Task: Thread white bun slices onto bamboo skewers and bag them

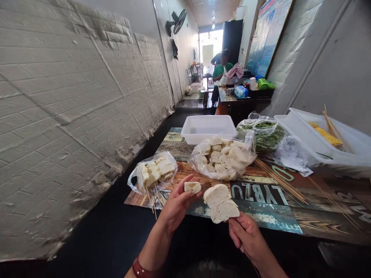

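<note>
My left hand (176, 206) pinches one white spongy slice (193, 187) between thumb and fingers, above the table's front edge. To its right, my right hand (246, 233) is closed at the lower end of a skewer of white slices (222, 204); the stick is mostly hidden by the fingers and the food. Just beyond both hands lies an open clear bag of white slices (222, 158). Left of my left hand, a second clear bag (158, 170) holds skewered white pieces, with their thin sticks (150, 200) poking out toward me.
Bare skewers (282, 181) lie on the table (261, 216) at right, near a green looped object (282, 173). Behind are a white tub (208, 129), bagged greens (261, 133) and white trays (321, 143) with yellow food. A person (222, 73) is farther back; a brick-patterned wall (72, 116) runs along the left.
</note>
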`<state>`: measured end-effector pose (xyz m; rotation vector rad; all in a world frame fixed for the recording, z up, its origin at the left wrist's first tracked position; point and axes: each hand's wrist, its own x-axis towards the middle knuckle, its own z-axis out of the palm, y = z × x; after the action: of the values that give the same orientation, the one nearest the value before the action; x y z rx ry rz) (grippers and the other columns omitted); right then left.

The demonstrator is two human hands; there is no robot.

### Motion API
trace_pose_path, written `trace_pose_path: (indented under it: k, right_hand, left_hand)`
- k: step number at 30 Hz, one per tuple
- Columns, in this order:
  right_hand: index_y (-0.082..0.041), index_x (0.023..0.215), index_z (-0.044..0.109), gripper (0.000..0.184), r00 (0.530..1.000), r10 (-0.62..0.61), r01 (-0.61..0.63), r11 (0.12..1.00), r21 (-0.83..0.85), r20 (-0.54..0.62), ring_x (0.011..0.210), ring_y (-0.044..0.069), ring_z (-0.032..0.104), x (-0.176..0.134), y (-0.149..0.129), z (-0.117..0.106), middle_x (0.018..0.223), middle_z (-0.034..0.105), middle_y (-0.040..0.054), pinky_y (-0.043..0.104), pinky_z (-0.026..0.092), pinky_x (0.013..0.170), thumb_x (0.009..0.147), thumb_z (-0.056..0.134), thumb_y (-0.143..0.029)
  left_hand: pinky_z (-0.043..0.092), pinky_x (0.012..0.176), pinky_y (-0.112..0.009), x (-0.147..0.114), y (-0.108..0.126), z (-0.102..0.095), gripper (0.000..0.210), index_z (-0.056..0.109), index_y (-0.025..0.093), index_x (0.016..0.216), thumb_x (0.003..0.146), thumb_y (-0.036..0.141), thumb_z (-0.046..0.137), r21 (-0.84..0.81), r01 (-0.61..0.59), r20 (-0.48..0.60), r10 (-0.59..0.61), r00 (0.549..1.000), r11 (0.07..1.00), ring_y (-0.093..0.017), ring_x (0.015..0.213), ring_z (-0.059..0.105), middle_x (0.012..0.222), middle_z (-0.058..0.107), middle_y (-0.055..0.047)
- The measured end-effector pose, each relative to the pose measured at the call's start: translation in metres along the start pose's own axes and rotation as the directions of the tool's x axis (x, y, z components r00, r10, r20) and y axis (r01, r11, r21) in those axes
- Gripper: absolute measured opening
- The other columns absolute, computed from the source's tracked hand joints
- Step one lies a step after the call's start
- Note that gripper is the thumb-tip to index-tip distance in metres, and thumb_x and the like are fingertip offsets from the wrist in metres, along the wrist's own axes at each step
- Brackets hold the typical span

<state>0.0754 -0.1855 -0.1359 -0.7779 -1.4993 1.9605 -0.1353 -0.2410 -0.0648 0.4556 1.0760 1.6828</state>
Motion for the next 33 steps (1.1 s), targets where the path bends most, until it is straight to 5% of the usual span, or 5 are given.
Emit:
trace_pose_path:
  k: [5,10,20,28,33]
  right_hand:
    - [-0.016,0.085,0.061,0.045,0.999,0.010,-0.009,1.000,-0.021,0.035,0.031,0.004,0.020,-0.007,-0.007,0.012,0.038,0.040,-0.0111,0.019,0.015,0.036,0.088,0.056,-0.061]
    - [-0.015,0.088,0.062,0.047,0.996,0.045,-0.044,0.999,-0.024,0.076,0.032,0.003,0.020,-0.010,-0.010,0.022,0.039,0.042,-0.0106,0.017,0.015,0.034,0.088,0.055,-0.062]
    - [-0.016,0.085,0.062,0.040,0.994,0.042,-0.038,0.998,-0.046,0.100,0.032,0.004,0.022,-0.018,-0.001,0.028,0.039,0.043,-0.0090,0.017,0.016,0.035,0.091,0.056,-0.056]
    - [-0.017,0.085,0.061,0.039,0.997,0.046,-0.043,0.998,-0.050,0.066,0.033,0.004,0.023,-0.018,0.002,0.032,0.040,0.044,-0.0092,0.018,0.017,0.036,0.091,0.057,-0.055]
    - [-0.016,0.084,0.062,0.042,0.997,0.046,-0.041,0.996,-0.081,0.059,0.032,0.004,0.022,-0.018,-0.002,0.033,0.039,0.043,-0.0093,0.018,0.016,0.035,0.090,0.057,-0.057]
  left_hand:
    - [0.051,0.077,-0.030,-0.005,0.000,-0.006,0.055,0.059,0.019,0.124,0.075,0.035,0.078,0.073,-0.019,0.044,0.016,0.999,0.997,-0.019,0.087,0.067,0.102,0.072,-0.009]
    - [0.044,0.059,-0.021,-0.004,-0.004,-0.016,0.044,0.067,0.013,0.081,0.068,0.054,0.078,0.064,-0.065,0.009,0.064,0.998,0.996,-0.010,0.060,0.056,0.070,0.065,-0.003]
    - [0.042,0.055,-0.019,-0.012,0.005,-0.012,0.039,0.066,0.015,0.094,0.066,0.034,0.085,0.055,-0.125,-0.054,0.128,0.990,0.991,-0.013,0.067,0.062,0.082,0.069,-0.004]
    - [0.052,0.081,-0.032,-0.015,0.007,-0.014,0.031,0.071,0.014,0.095,0.071,0.031,0.080,-0.187,-0.016,0.025,0.021,0.999,0.982,-0.019,0.085,0.066,0.093,0.071,-0.009]
    - [0.048,0.076,-0.022,-0.013,0.002,-0.020,0.025,0.075,0.014,0.087,0.067,0.026,0.084,-0.001,-0.133,-0.060,0.132,0.989,0.991,-0.013,0.080,0.062,0.091,0.072,-0.006]
